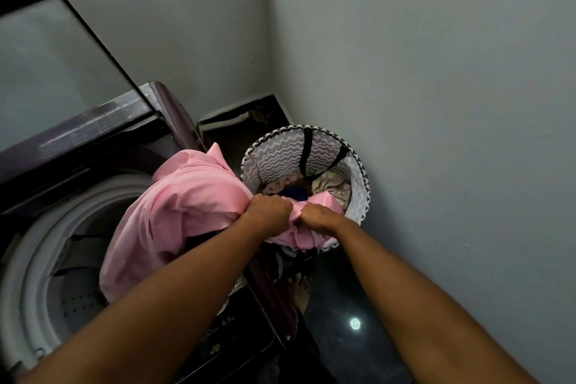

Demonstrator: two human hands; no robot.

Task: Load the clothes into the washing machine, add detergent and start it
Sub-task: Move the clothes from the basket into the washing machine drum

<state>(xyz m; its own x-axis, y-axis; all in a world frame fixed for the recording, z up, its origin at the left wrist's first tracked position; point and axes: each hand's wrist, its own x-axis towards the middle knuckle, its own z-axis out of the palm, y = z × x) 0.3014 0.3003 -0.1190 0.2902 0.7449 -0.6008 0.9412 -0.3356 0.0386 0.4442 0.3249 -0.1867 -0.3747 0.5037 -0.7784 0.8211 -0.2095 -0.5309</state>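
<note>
Head view, looking down into a corner between grey walls. Both fists meet at centre frame, each clenched on bunched cloth of one pink garment [174, 212]: left hand [269, 212] and right hand [314, 217] sit side by side, knuckles nearly touching. The garment hangs to the left of the fists, draped over the open top of the washing machine [37, 259] at lower left, with a smaller fold trailing over the near rim of the laundry basket [280, 146]. The basket, zigzag-patterned, stands on the dark floor [343, 305] right of the machine and holds further clothes [330, 187]. The machine's lid [46, 72] stands raised at upper left. Dark items lie in the drum.
</note>
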